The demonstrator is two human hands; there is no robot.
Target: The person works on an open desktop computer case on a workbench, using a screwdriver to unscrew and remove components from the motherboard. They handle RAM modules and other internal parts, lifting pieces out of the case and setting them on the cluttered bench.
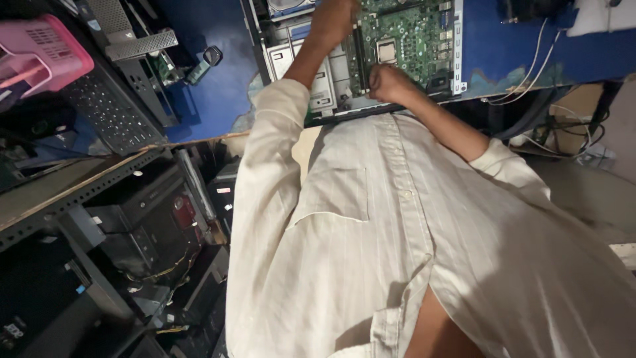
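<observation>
An open computer case (298, 59) lies on a blue table (212, 99) at the top of the view. Inside it sits a green motherboard (411, 33) with a square silver processor (386, 50). My left hand (334, 20) reaches up along the board's left edge and its fingers close over that edge. Curled into a fist, my right hand (391, 83) presses at the board's near edge; nothing shows in it. My white striped shirt (397, 232) fills the lower middle of the view.
A pink basket (40, 53) and a black keyboard (106, 109) lie at the upper left, with a perforated metal bracket (139, 45) beside them. Below left, a metal shelf (79, 185) holds dark computer cases. White cables (530, 73) hang off the table at right.
</observation>
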